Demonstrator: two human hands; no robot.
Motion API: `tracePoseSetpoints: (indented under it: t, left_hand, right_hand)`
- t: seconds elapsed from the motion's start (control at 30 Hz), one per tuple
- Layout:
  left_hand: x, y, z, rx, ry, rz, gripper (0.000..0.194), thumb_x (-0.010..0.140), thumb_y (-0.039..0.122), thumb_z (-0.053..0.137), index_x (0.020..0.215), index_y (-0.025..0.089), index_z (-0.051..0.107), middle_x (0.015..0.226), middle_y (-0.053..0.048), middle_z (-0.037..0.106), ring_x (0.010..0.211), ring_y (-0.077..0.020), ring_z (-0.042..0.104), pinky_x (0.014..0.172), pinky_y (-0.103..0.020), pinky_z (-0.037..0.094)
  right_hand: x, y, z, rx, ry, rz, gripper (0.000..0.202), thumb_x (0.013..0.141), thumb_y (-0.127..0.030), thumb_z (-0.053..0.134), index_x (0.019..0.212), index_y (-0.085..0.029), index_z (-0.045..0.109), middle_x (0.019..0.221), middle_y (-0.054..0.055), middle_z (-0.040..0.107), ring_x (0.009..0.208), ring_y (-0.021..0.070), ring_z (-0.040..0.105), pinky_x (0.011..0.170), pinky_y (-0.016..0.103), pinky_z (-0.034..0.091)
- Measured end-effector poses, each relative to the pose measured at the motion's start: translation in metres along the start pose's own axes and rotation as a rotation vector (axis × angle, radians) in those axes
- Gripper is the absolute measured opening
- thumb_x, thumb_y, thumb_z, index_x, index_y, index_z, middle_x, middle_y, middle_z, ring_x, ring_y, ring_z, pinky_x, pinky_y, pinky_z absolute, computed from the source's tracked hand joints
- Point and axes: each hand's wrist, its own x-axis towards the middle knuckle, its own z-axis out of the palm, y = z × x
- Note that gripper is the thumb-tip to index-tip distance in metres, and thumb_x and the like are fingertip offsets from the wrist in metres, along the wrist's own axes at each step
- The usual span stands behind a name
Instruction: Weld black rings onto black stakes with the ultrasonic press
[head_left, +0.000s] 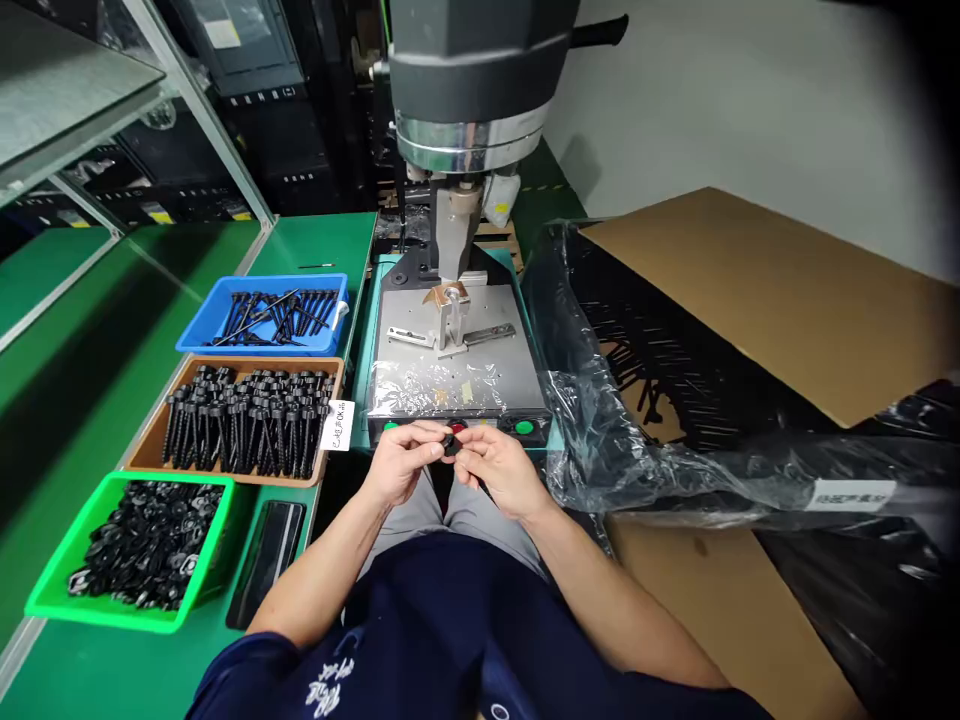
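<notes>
In front of my lap, at the near edge of the machine, my two hands meet at the fingertips. My left hand (407,460) is closed, pinching a small black cap (451,444) between thumb and fingers. My right hand (504,468) is closed on the other side of it, around a thin black stem (484,488) whose tip shows below the fingers. Fingers hide most of both parts, so whether they are joined I cannot tell. Just beyond stands a press (480,90); its metal horn (454,235) points down at a small fixture (451,315) on the steel plate (495,375).
On the green bench to my left are a blue bin (196,322) of black stems, a brown bin (150,440) of capped black stems standing upright, a green bin (56,575) of black caps, and a phone (266,565). A plastic-lined carton (772,300) stands at right.
</notes>
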Motion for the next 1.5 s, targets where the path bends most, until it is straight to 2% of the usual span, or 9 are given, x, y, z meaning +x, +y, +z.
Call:
tracePoseSetpoints:
  t: [0.1, 0.27, 0.47, 0.7, 0.83, 0.97, 1.1, 1.27, 1.5]
  left_hand:
    - [0.001, 0.000, 0.001, 0.007, 0.014, 0.016, 0.014, 0.061, 0.018, 0.085, 0.073, 0.021, 0.077, 0.093, -0.007, 0.073, 0.090, -0.0203, 0.067, 0.079, -0.035, 0.053]
    - [0.005, 0.006, -0.002, 0.149, -0.047, 0.010, 0.013, 0.062, 0.018, 0.084, 0.073, 0.020, 0.077, 0.091, -0.008, 0.072, 0.091, -0.0219, 0.066, 0.079, -0.037, 0.054]
    - [0.006, 0.005, 0.000, 0.310, -0.067, 0.104, 0.010, 0.069, 0.019, 0.080, 0.079, 0.022, 0.077, 0.096, -0.007, 0.073, 0.094, -0.0211, 0.066, 0.087, -0.039, 0.052]
    - [0.007, 0.003, 0.008, 0.531, -0.110, 0.197, 0.016, 0.077, 0.026, 0.074, 0.093, 0.022, 0.077, 0.111, -0.011, 0.069, 0.106, -0.0239, 0.063, 0.094, -0.043, 0.049]
    - [0.020, 0.010, 0.015, 0.625, -0.131, 0.210, 0.019, 0.079, 0.029, 0.073, 0.096, 0.021, 0.076, 0.106, -0.010, 0.066, 0.100, -0.0215, 0.063, 0.088, -0.037, 0.051]
    - [0.043, 0.016, 0.032, 0.584, -0.068, 0.235, 0.021, 0.074, 0.031, 0.077, 0.089, 0.019, 0.073, 0.095, -0.007, 0.068, 0.086, -0.0179, 0.063, 0.078, -0.033, 0.052]
    - [0.075, 0.021, 0.048, 0.529, 0.087, 0.305, 0.026, 0.065, 0.032, 0.083, 0.080, 0.017, 0.069, 0.078, -0.003, 0.067, 0.073, -0.0149, 0.061, 0.072, -0.030, 0.050]
    - [0.134, 0.041, 0.042, 0.582, 0.151, 0.358, 0.031, 0.063, 0.032, 0.082, 0.085, 0.016, 0.070, 0.079, -0.004, 0.069, 0.073, -0.0163, 0.063, 0.073, -0.032, 0.050]
    - [0.206, 0.063, 0.034, 0.884, 0.222, 0.452, 0.024, 0.069, 0.032, 0.075, 0.085, 0.016, 0.070, 0.088, -0.008, 0.073, 0.082, -0.0207, 0.067, 0.079, -0.033, 0.051]
  right_hand:
    - [0.001, 0.002, 0.001, -0.036, 0.087, -0.093, 0.027, 0.078, -0.037, 0.073, 0.094, -0.019, 0.059, 0.067, -0.001, 0.064, 0.055, 0.0117, 0.058, 0.046, 0.022, 0.042]
    - [0.000, 0.002, -0.002, 0.049, -0.006, -0.012, 0.031, 0.076, -0.039, 0.074, 0.093, -0.019, 0.057, 0.072, 0.001, 0.067, 0.052, 0.0116, 0.057, 0.042, 0.022, 0.041]
    - [-0.005, 0.007, -0.002, -0.205, 0.182, -0.188, 0.022, 0.084, -0.035, 0.065, 0.100, -0.019, 0.062, 0.069, 0.000, 0.064, 0.059, 0.0133, 0.060, 0.051, 0.025, 0.047]
    - [0.000, 0.008, -0.010, -0.179, 0.196, -0.202, 0.021, 0.082, -0.034, 0.065, 0.095, -0.019, 0.060, 0.072, 0.001, 0.066, 0.059, 0.0152, 0.064, 0.047, 0.024, 0.050]
    - [0.009, 0.010, -0.018, -0.364, 0.300, -0.348, 0.018, 0.087, -0.032, 0.061, 0.102, -0.021, 0.061, 0.083, 0.004, 0.071, 0.070, 0.0175, 0.069, 0.061, 0.029, 0.058]
    - [0.032, 0.002, -0.022, -0.632, 0.449, -0.567, 0.014, 0.088, -0.031, 0.061, 0.099, -0.023, 0.064, 0.091, 0.007, 0.073, 0.083, 0.0213, 0.071, 0.078, 0.035, 0.057]
    - [0.062, -0.016, -0.023, -0.769, 0.495, -0.647, 0.013, 0.091, -0.031, 0.056, 0.097, -0.026, 0.066, 0.092, 0.008, 0.072, 0.088, 0.0236, 0.069, 0.084, 0.038, 0.055]
    - [0.079, -0.027, -0.039, -0.747, 0.521, -0.624, 0.035, 0.087, -0.029, 0.060, 0.121, -0.022, 0.056, 0.118, 0.011, 0.066, 0.110, 0.0259, 0.061, 0.097, 0.044, 0.049]
    - [0.060, 0.010, -0.072, -0.608, 0.465, -0.439, 0.033, 0.088, -0.031, 0.054, 0.119, -0.021, 0.053, 0.101, 0.008, 0.071, 0.091, 0.0223, 0.068, 0.087, 0.042, 0.053]
